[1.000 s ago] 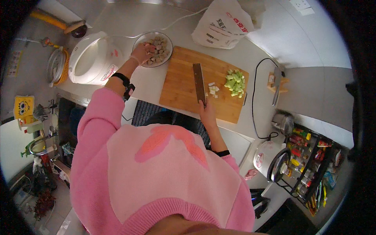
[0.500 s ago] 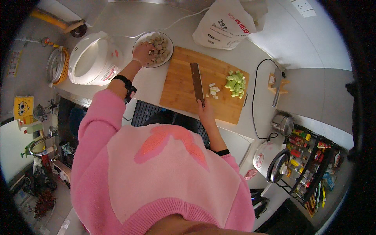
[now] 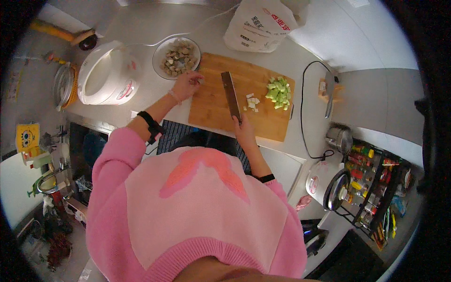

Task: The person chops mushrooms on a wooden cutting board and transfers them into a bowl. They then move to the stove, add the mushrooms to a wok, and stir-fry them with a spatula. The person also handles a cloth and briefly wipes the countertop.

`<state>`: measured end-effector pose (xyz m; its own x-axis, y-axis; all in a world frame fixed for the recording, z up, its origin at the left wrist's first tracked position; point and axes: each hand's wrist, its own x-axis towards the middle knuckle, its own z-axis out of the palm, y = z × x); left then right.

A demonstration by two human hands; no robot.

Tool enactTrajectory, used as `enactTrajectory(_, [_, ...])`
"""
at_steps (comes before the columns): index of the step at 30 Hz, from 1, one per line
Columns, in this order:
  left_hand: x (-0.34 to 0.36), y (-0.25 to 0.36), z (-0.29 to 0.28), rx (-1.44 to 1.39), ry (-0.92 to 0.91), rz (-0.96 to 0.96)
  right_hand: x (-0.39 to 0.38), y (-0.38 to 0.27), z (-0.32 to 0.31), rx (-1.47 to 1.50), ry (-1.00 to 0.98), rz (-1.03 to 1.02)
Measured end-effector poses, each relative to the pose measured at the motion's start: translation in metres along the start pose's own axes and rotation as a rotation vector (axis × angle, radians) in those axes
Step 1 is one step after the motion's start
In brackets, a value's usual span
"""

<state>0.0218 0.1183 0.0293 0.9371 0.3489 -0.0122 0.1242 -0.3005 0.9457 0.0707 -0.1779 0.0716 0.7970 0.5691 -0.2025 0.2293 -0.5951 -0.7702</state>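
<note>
Here's the rectangular tan wooden board (image 3: 211, 110), round white bowl (image 3: 158, 57) at its ten o'clock! Above its middle, the long dark metal knife (image 3: 230, 96), right hand (image 3: 244, 130) gripping at six; left hand (image 3: 187, 85) curled at nine (holding anything? can't tell); pale-green chunks (image 3: 278, 94) at three.

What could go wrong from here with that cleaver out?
Cut risk: the bare left hand is at the board's left edge, on the same board as the cleaver in the right hand; fingers could get nicked if they stray under the blade.
Bump risk: the bowl sits close to the board's corner, so a shifted board might knock it.
</note>
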Motion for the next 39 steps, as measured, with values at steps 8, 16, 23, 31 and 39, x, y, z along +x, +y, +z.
enactTrajectory(8, [-0.03, -0.001, 0.052, 0.085, 0.14, -0.04, -0.006, 0.015, 0.012, -0.199, -0.084, -0.015])
enactTrajectory(16, [-0.039, -0.014, 0.059, -0.138, 0.218, -0.177, -0.012, 0.007, 0.018, -0.223, -0.128, -0.064])
enactTrajectory(23, [-0.04, -0.016, 0.06, -0.134, 0.251, -0.194, -0.01, 0.007, 0.018, -0.246, -0.167, -0.042])
enactTrajectory(31, [-0.039, -0.004, 0.055, -0.098, 0.198, -0.218, -0.009, 0.007, 0.017, -0.267, -0.148, -0.011])
enactTrajectory(39, [-0.039, -0.013, 0.057, -0.15, 0.224, -0.214, -0.01, 0.002, 0.018, -0.252, -0.162, -0.033])
